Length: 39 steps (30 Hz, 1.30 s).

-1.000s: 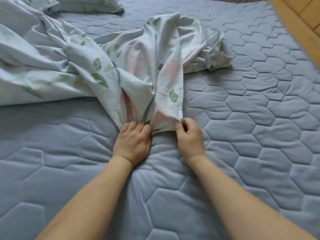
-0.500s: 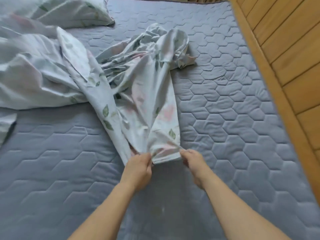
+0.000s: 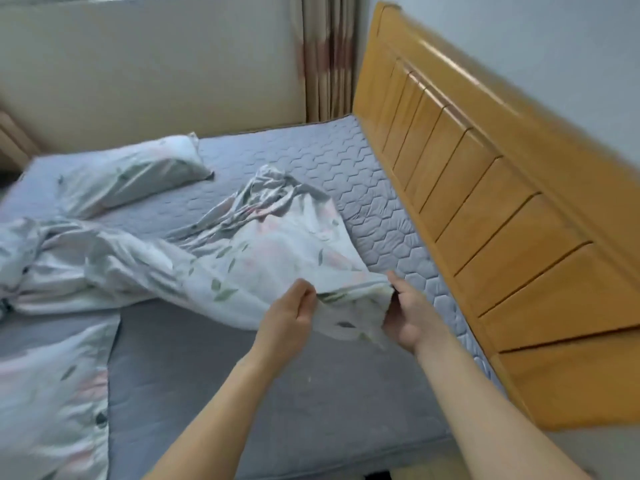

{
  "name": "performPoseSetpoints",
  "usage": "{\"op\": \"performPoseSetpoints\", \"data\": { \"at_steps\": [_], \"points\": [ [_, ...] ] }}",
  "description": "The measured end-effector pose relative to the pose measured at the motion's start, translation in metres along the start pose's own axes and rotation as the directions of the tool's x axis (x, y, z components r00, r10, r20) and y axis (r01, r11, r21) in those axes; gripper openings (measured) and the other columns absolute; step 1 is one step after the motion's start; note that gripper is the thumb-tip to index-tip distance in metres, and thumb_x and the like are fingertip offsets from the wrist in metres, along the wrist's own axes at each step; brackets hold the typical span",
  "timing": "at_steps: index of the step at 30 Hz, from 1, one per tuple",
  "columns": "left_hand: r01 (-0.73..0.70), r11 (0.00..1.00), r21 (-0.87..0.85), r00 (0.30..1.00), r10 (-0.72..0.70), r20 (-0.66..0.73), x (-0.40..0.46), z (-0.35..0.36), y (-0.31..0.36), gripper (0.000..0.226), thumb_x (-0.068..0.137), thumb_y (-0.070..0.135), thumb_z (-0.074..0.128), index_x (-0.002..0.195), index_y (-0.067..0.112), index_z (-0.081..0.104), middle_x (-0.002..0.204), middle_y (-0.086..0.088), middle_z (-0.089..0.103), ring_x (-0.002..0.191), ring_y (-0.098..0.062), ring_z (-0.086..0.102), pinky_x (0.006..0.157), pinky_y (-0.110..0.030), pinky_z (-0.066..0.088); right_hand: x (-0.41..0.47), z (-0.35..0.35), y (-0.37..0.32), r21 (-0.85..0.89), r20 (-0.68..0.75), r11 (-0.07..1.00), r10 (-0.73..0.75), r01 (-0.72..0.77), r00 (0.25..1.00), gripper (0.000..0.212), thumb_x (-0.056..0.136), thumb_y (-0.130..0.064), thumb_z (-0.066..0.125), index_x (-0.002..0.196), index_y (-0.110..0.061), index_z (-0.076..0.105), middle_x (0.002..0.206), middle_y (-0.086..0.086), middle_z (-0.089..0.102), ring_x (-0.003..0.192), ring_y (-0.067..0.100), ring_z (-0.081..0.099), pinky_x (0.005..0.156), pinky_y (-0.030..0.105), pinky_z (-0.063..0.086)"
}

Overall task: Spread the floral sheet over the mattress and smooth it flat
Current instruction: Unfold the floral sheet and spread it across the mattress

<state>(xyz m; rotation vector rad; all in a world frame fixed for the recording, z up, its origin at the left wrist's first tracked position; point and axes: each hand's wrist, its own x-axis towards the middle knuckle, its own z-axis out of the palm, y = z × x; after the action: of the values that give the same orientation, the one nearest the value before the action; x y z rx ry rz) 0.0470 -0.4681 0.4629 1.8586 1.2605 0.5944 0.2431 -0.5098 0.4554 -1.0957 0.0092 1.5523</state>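
Observation:
The floral sheet, pale with green leaves and pink blooms, lies bunched across the middle of the grey quilted mattress. One edge of it is lifted off the bed. My left hand grips that edge from the left, and my right hand holds it from the right, fingers partly hidden behind the cloth. The rest of the sheet trails away in folds to the left.
A wooden headboard runs along the right side of the bed. A floral pillow lies at the far left, another floral piece of bedding at the near left. A cream wall and a curtain stand behind.
Both hands have lifted the sheet's edge off the mattress and pulled it back toward me. My view has risen, so the headboard, wall and curtain now show.

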Motion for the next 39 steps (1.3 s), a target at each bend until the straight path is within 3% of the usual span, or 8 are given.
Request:
{"op": "performPoseSetpoints", "data": {
  "at_steps": [4,12,15,18,24,28,33,39],
  "points": [
    [0.016,0.995,-0.102,0.998,-0.022,-0.053,0.001,-0.008,0.043,0.018,0.096,0.016,0.047,0.078,0.018,0.049,0.06,0.01,0.043,0.058,-0.012,0.038,0.05,-0.025,0.031,-0.036,-0.009,-0.002,0.048,0.145,0.997,-0.061,0.055,0.988,0.048,0.096,-0.037,0.045,0.126,-0.003,0.061,0.125,0.018,0.063,0.11,0.03,0.062,0.102,0.043,0.043],
    [0.059,0.975,-0.212,0.987,-0.089,-0.135,0.012,-0.02,0.076,0.018,0.097,0.014,0.047,0.08,0.015,0.052,0.064,0.003,0.045,0.054,-0.012,0.039,0.048,-0.023,0.031,-0.052,-0.024,0.018,-0.616,0.121,0.778,-0.059,0.121,0.991,0.023,0.095,-0.025,0.058,0.11,-0.01,0.067,0.102,0.008,0.07,0.093,0.023,0.062,0.087,0.034,0.045],
    [-0.036,0.998,0.043,0.983,0.043,-0.177,0.012,-0.015,0.066,0.01,0.093,0.011,0.049,0.098,0.019,0.053,0.085,0.001,0.056,0.076,-0.019,0.05,0.065,-0.031,0.041,-0.052,-0.019,0.008,-0.45,0.023,0.878,-0.173,0.165,0.985,0.025,0.101,-0.024,0.047,0.115,-0.012,0.063,0.108,0.009,0.07,0.099,0.027,0.065,0.085,0.039,0.052],
    [-0.298,0.822,0.486,0.939,0.343,-0.003,0.009,-0.003,0.041,0.051,0.078,0.019,0.06,0.124,0.02,0.037,0.125,-0.008,0.044,0.114,-0.027,0.042,0.097,-0.04,0.036,-0.053,-0.02,-0.011,-0.431,0.008,0.868,-0.271,0.248,0.963,0.023,0.103,-0.02,0.042,0.095,-0.014,0.063,0.085,0.004,0.068,0.076,0.015,0.064,0.066,0.028,0.053],
    [-0.304,0.741,0.599,0.927,0.084,0.366,-0.003,0.048,0.019,0.074,0.068,0.049,0.056,0.136,0.032,0.032,0.14,0.003,0.029,0.132,-0.02,0.023,0.117,-0.042,0.007,-0.058,-0.028,-0.032,-0.443,-0.032,0.846,-0.346,0.297,0.938,0.031,0.103,-0.021,0.041,0.076,-0.013,0.054,0.072,0.009,0.061,0.059,0.018,0.057,0.051,0.028,0.049],
    [-0.236,0.771,0.591,0.971,0.165,0.172,0.013,0.062,0.031,0.008,0.079,0.014,0.048,0.086,0.015,0.052,0.088,-0.006,0.059,0.088,-0.033,0.054,0.084,-0.043,0.043,-0.056,-0.062,-0.05,-0.532,-0.113,0.807,-0.368,0.257,0.923,0.028,0.101,-0.022,0.045,0.086,-0.004,0.06,0.08,0.016,0.059,0.071,0.025,0.054,0.064,0.035,0.045],
    [-0.173,0.779,0.603,0.983,0.173,0.059,0.018,0.065,0.053,0.016,0.089,0.015,0.046,0.073,0.015,0.042,0.067,-0.001,0.052,0.066,-0.029,0.051,0.054,-0.033,0.032,-0.048,-0.107,-0.068,-0.692,-0.229,0.707,-0.409,0.148,0.883,0.031,0.096,-0.014,0.044,0.125,-0.01,0.054,0.116,0.008,0.056,0.096,0.021,0.057,0.076,0.031,0.046],
    [-0.147,0.854,0.499,0.989,0.136,0.059,0.007,0.077,0.064,0.025,0.089,0.015,0.048,0.067,0.016,0.037,0.057,0.0,0.045,0.059,-0.029,0.047,0.052,-0.033,0.027,-0.051,-0.117,-0.045,-0.992,0.125,-0.041,-0.263,0.119,0.957,0.089,0.082,-0.017,0.056,0.152,-0.025,0.002,0.152,0.0,-0.001,0.142,0.026,0.01,0.11,0.034,0.025]
  ]
}}
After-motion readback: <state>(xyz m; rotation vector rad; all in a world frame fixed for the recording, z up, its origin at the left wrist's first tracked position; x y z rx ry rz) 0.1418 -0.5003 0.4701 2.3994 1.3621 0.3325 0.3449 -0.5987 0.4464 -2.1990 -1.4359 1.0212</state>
